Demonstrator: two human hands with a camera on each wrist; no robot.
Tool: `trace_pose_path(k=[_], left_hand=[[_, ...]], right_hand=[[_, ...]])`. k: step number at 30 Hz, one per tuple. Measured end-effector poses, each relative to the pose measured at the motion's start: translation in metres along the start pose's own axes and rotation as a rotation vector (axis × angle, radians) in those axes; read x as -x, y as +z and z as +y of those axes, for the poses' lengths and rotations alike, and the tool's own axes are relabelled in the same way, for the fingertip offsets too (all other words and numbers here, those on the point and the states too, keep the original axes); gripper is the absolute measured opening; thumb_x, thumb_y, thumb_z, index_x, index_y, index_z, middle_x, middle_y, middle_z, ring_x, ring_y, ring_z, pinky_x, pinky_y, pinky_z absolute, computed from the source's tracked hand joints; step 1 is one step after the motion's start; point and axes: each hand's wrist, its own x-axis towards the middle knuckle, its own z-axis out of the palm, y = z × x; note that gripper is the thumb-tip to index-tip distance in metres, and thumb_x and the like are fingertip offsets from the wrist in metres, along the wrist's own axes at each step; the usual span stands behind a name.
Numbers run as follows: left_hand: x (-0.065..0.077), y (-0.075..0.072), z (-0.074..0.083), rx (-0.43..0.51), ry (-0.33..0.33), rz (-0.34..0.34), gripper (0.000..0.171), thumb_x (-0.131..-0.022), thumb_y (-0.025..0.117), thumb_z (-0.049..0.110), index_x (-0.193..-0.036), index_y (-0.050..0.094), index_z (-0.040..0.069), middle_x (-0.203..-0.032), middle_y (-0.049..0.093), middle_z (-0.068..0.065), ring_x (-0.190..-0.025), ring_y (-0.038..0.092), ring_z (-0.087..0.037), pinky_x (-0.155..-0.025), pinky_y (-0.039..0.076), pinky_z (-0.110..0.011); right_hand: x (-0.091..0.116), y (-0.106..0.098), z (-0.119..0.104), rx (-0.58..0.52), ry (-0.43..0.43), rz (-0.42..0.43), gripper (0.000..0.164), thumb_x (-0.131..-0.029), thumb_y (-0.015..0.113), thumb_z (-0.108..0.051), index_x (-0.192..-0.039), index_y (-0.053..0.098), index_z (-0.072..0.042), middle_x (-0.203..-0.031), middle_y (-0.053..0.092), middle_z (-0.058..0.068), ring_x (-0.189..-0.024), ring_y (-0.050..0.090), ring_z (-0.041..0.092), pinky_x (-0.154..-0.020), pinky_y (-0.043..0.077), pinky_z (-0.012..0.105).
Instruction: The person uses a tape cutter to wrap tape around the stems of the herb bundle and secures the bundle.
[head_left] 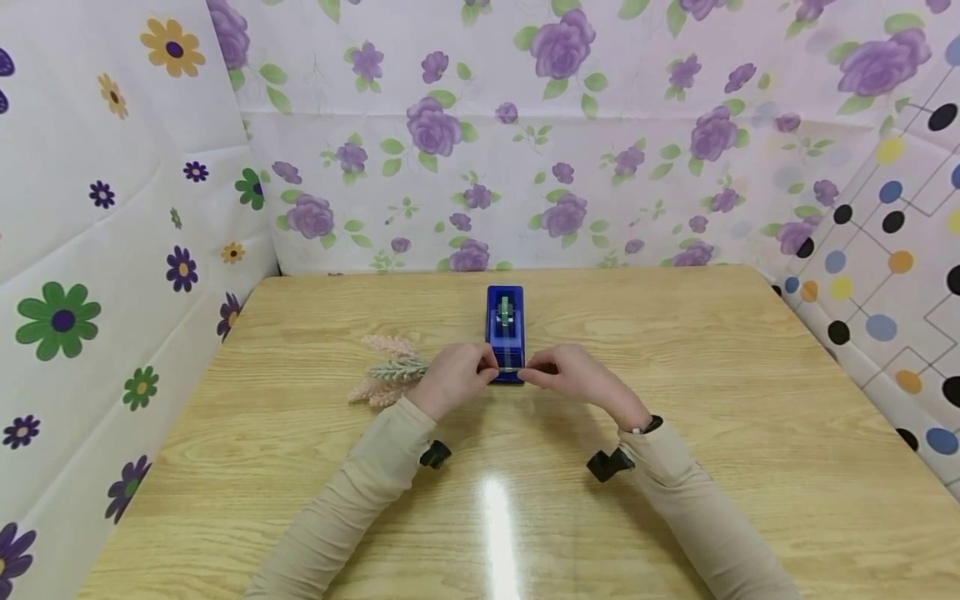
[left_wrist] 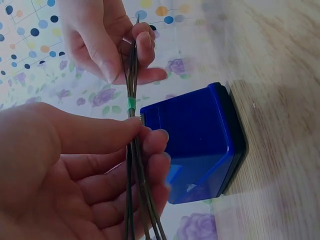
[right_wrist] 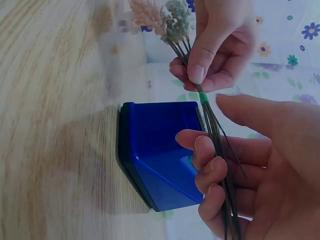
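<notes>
A bunch of pink and grey-green dried-look flowers [head_left: 393, 369] points leftward from my left hand [head_left: 453, 379]. That hand pinches its thin dark stems [left_wrist: 142, 182] between thumb and fingers, just beside a band of green tape [right_wrist: 204, 98] round them. Loosely curled round the stem ends are the fingers of my right hand [head_left: 573, 375]; its thumb stands apart from the stems in the right wrist view. A blue tape dispenser [left_wrist: 187, 125] stands on the table right behind the stems, its toothed cutter edge [right_wrist: 201, 119] close to the green band.
The wooden table [head_left: 675, 325] carries the dispenser. Flowered cloth [head_left: 637, 108] hangs behind it, with patterned cloths at the left and right sides. Black wrist cameras [head_left: 609, 464] hang under both sleeves, above the tabletop.
</notes>
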Motion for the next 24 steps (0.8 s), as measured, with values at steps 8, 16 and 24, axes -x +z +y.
trace_pose_path(k=[8, 16, 24], left_hand=[[0.001, 0.001, 0.0, 0.003, 0.034, -0.004, 0.007, -0.096, 0.06, 0.013, -0.096, 0.062, 0.006, -0.085, 0.066, -0.006, -0.069, 0.056, -0.013, -0.065, 0.047, -0.028], [0.0, 0.001, -0.001, 0.022, 0.054, 0.021, 0.01, -0.091, 0.068, 0.014, -0.089, 0.06, 0.009, -0.085, 0.066, -0.005, -0.071, 0.057, -0.014, -0.066, 0.047, -0.028], [-0.002, -0.001, -0.004, 0.093, 0.037, -0.058, 0.021, -0.096, 0.062, 0.022, -0.089, 0.07, 0.004, -0.075, 0.062, -0.001, -0.063, 0.052, -0.01, -0.061, 0.044, -0.023]], right_hand=[[0.0, 0.0, -0.001, 0.019, 0.002, 0.027, 0.027, -0.1, 0.054, -0.021, -0.09, 0.072, -0.004, -0.075, 0.067, 0.009, -0.059, 0.053, 0.01, -0.056, 0.043, 0.025], [0.002, 0.0, -0.004, 0.042, 0.002, 0.08, 0.016, -0.092, 0.067, -0.02, -0.082, 0.07, -0.008, -0.071, 0.066, 0.003, -0.06, 0.051, 0.008, -0.057, 0.041, 0.022], [0.003, -0.001, -0.01, 0.083, 0.043, 0.088, 0.015, -0.089, 0.07, -0.021, -0.08, 0.067, -0.01, -0.071, 0.065, 0.0, -0.06, 0.05, 0.008, -0.058, 0.04, 0.023]])
